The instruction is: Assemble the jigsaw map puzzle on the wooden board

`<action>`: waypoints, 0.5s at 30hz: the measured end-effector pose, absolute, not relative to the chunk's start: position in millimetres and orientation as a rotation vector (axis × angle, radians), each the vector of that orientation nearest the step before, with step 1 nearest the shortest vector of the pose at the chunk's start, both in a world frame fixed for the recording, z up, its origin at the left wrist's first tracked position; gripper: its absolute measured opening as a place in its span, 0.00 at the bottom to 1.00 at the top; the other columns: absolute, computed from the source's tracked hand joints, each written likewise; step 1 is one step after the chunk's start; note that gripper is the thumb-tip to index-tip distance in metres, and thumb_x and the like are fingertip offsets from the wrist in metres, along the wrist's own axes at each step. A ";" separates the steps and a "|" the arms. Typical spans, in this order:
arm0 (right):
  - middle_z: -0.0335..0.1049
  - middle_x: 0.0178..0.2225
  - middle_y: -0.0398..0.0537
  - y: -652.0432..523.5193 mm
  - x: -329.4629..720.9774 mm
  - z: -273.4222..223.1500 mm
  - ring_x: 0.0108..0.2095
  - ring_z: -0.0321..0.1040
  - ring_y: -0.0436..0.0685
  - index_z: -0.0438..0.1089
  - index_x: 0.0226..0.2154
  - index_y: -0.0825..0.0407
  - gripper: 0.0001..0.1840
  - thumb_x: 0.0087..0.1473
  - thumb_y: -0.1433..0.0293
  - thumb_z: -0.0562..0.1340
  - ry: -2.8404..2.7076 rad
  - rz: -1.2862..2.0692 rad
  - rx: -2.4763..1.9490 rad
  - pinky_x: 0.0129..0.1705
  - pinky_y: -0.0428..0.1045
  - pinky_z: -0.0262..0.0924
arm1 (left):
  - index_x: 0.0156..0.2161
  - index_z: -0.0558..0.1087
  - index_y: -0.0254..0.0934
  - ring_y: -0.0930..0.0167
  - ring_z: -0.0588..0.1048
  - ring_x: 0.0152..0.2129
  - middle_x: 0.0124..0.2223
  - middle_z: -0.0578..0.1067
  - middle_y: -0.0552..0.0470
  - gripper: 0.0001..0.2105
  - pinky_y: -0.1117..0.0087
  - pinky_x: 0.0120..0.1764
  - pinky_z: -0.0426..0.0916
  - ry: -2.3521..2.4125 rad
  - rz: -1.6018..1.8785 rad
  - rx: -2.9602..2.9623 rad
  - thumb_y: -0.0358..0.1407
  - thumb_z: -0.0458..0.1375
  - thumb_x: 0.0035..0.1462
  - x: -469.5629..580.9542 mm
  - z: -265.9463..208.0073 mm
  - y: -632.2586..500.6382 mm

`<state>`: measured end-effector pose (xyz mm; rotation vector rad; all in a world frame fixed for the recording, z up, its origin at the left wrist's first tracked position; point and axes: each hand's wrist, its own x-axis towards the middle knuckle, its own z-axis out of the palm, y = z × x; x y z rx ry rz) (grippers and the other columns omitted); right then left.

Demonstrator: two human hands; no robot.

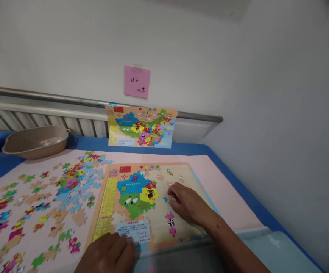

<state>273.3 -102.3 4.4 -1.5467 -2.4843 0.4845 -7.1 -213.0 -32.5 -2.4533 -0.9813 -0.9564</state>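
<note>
A partly filled map jigsaw puzzle [161, 235] lies in front of me, with the flag corner, yellow strip and a blue, green and yellow area joined at its left. My right hand [189, 204] is over its bare right part, thumb and fingers curled in toward each other; whatever is between the fingertips is hidden. Just left of those fingertips sits a small blue piece [166, 199]. Panda pieces [170, 223] form a short column below. My left hand [107, 253] rests, fingers curled together, on the puzzle's lower left edge by the printed text block [134, 229].
Many loose puzzle pieces [70, 182] spread over the pink mat [223, 182] at left. Behind them stands a brown basket [36, 142] with a few pieces inside. A reference map [141, 127] hangs from the metal rail [53, 97], below a pink note [137, 81].
</note>
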 end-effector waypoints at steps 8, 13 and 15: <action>0.68 0.38 0.47 -95.5 284.7 18.7 0.38 0.65 0.56 0.69 0.35 0.51 0.10 0.62 0.77 0.54 -2.427 0.472 -1.535 0.39 0.48 0.55 | 0.33 0.69 0.38 0.72 0.69 0.17 0.23 0.70 0.56 0.09 0.71 0.20 0.64 -0.995 -0.981 -2.476 0.27 0.50 0.65 -8.4 -37.0 -214.9; 0.67 0.34 0.45 -99.8 278.5 12.1 0.34 0.64 0.54 0.69 0.33 0.52 0.07 0.55 0.79 0.59 -2.508 0.500 -1.525 0.36 0.47 0.51 | 0.35 0.70 0.37 0.71 0.70 0.17 0.23 0.71 0.56 0.10 0.70 0.19 0.64 -1.002 -0.962 -2.471 0.27 0.49 0.66 -8.9 -37.5 -214.7; 0.68 0.35 0.45 -101.0 275.3 9.9 0.34 0.63 0.55 0.69 0.33 0.52 0.05 0.55 0.77 0.60 -2.519 0.482 -1.531 0.35 0.48 0.50 | 0.35 0.69 0.37 0.70 0.70 0.16 0.23 0.71 0.56 0.10 0.69 0.19 0.65 -0.988 -0.948 -2.458 0.27 0.48 0.67 -8.2 -35.4 -214.1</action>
